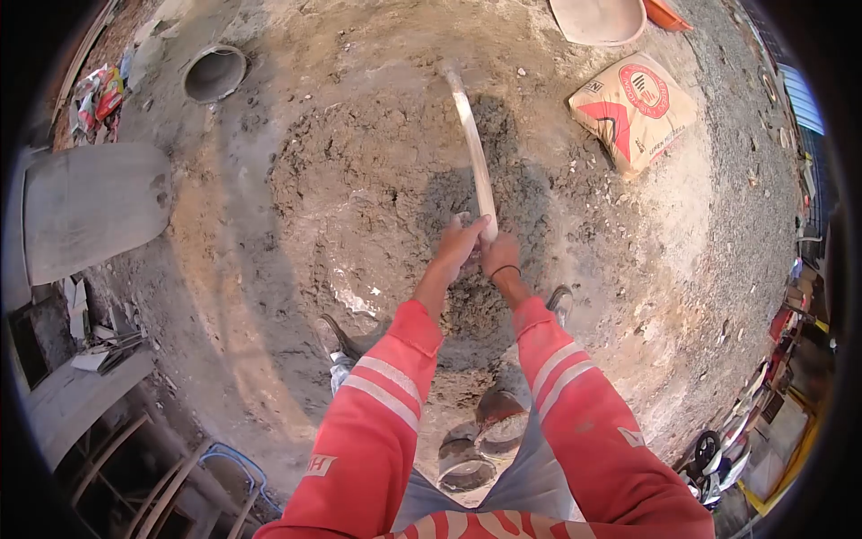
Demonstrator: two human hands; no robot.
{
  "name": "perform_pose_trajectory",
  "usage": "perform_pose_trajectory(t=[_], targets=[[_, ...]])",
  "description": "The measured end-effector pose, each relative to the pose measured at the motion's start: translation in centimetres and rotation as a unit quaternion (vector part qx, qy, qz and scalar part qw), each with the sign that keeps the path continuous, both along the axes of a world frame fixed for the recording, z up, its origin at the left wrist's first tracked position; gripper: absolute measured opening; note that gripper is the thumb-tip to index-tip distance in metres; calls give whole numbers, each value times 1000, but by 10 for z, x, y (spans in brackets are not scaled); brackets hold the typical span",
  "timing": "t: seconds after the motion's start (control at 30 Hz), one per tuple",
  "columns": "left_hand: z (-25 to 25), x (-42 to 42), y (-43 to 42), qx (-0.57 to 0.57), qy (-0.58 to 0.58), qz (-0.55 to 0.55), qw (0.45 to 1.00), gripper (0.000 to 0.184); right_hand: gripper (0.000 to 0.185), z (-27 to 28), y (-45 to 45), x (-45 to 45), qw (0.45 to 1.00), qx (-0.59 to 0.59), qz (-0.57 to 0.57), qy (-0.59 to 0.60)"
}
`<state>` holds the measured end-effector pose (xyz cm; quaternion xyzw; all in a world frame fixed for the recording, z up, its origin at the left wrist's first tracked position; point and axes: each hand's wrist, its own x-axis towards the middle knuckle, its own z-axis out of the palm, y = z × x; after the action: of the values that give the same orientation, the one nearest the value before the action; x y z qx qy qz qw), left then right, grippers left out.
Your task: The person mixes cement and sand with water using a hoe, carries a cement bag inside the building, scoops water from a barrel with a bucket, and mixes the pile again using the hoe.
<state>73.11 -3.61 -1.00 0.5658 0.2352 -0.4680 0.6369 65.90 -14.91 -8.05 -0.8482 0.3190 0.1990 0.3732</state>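
Note:
My left hand and my right hand are close together, both closed around the near end of a long, pale wooden tool handle. The handle reaches forward over the ground. Its far end is caked with grey material, and I cannot make out the shape of the tool's head there. Beneath my arms and the handle spreads a rough patch of damp grey mortar, with a few whitish spots in it. My feet stand apart at its near edge.
A paper cement bag lies at the upper right, near a shallow pale basin. One round bucket is at the upper left; more buckets stand between my legs. A large grey panel is on the left.

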Motion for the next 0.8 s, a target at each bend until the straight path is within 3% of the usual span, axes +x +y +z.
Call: perform_pose_trajectory(t=[0.07, 0.1, 0.17, 0.2, 0.23, 0.37, 0.43, 0.47, 0.53, 0.63, 0.7, 0.77, 0.8], targets=[[-17, 2, -22, 19, -20, 6, 1000, 55, 58, 17, 26, -56, 999, -11, -49, -6], [-28, -5, -30, 29, -27, 9, 999, 52, 57, 53, 37, -74, 997, 9, -66, 46], [-68, -28, -38, 64, 19, 47, 997, 45, 55, 74, 58, -135, 992, -2, -83, 97], [-85, -41, -39, 84, 41, 66, 993, 42, 52, 44, 70, -192, 996, -7, -63, 58], [-93, -63, -34, 85, 27, 90, 992, 31, 50, 63, 78, -219, 995, 15, -82, 61], [-52, -194, 7, 162, -28, 78, 983, 27, 36, 131, 129, -317, 979, 70, -145, 126], [15, -243, 30, 244, -18, -19, 969, 25, 32, 166, 158, -384, 974, 61, -114, 186], [33, -269, 38, 247, -2, 11, 969, 23, 31, 179, 168, -403, 974, 59, -123, 182], [15, -325, 58, 270, -67, -9, 960, 23, 32, 194, 179, -432, 969, 77, -159, 173], [38, -259, 35, 270, -16, -18, 963, 22, 31, 182, 164, -387, 983, 12, -128, 134], [49, -183, 1, 219, -60, 42, 973, 21, 29, 154, 128, -322, 988, -16, -121, 92], [67, -96, -36, 105, -235, 52, 965, 34, 26, 123, 74, -234, 986, -30, -122, -113], [96, -49, -53, 57, -279, 7, 959, 47, 26, 113, 47, -185, 979, -8, -139, -149]])
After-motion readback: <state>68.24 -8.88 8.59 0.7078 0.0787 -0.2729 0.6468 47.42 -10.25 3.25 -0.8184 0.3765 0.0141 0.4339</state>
